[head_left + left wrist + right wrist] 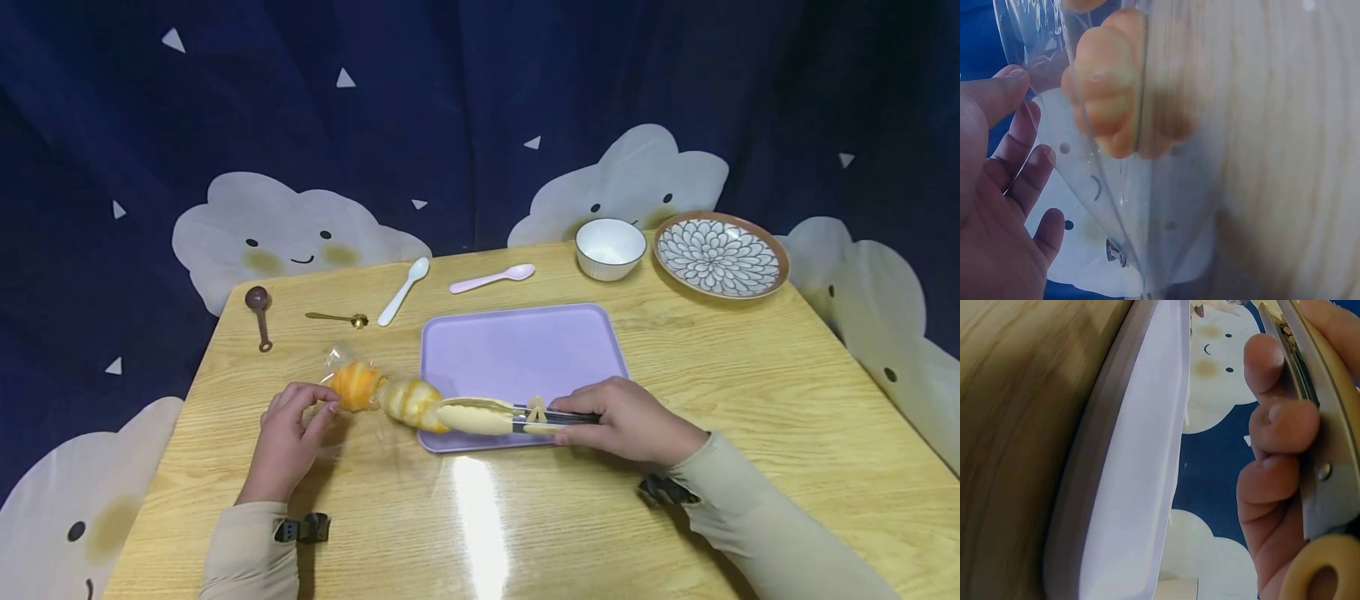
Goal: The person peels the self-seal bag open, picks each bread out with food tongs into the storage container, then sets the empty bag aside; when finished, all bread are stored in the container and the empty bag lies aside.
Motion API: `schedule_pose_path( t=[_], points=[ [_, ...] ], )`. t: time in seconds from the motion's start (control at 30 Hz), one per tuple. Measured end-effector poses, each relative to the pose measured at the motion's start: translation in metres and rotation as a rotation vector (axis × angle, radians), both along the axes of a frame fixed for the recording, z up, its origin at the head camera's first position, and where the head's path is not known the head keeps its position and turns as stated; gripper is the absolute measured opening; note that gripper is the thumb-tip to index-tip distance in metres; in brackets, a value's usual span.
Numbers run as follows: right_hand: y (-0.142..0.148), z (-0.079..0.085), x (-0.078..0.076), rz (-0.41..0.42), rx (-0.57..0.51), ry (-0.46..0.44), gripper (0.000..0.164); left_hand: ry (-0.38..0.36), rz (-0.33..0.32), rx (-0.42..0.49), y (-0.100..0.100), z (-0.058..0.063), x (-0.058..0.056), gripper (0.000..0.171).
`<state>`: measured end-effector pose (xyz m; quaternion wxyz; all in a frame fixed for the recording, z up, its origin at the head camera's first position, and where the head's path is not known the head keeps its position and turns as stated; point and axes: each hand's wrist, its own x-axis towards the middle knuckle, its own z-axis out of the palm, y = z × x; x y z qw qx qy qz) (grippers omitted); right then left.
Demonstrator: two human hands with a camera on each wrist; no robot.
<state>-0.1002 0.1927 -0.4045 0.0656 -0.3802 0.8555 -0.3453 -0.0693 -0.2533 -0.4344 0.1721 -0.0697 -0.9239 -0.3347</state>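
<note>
My left hand [288,429] pinches the edge of a clear plastic bag [1047,37] between thumb and index finger; its other fingers are loosely bent. Inside the bag, an orange striped bread roll [356,385] lies just beyond those fingertips. My right hand [626,421] grips tongs [480,415] with cream scalloped tips, laid almost level over the front of a lilac tray [525,342]. At the tips of the tongs is a pale yellow striped roll [411,403], overlapping the tray's left edge, close beside the orange one.
Along the back lie a brown scoop [258,308], a small gold spoon [341,317], a white spoon [405,290] and a pink spoon [491,278]. A white bowl [609,254] and a flower-patterned plate [720,254] stand at the back right of the wooden table [750,375].
</note>
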Motion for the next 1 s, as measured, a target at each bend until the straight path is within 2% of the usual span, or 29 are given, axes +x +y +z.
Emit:
schedule_pose_path(
  t=[0.17,0.5,0.67,0.87,1.0],
  points=[
    [0.013,0.003,0.005,-0.037,-0.017,-0.024,0.032,-0.015,0.006,-0.01,-0.001,-0.002,-0.001,0.005],
    [0.04,0.008,0.013,-0.056,-0.093,-0.006,0.03,-0.022,0.008,-0.007,0.001,-0.001,0.0,0.006],
    [0.052,0.01,0.015,-0.112,-0.106,-0.008,0.033,-0.023,0.005,-0.006,0.002,0.0,0.0,0.005],
    [0.065,0.017,0.016,-0.198,-0.072,-0.018,0.036,-0.025,0.009,-0.011,0.001,-0.002,0.0,0.006],
    [0.074,0.017,0.015,-0.229,-0.059,0.016,0.034,-0.021,0.008,-0.012,0.0,-0.004,-0.001,0.006]
  ],
)
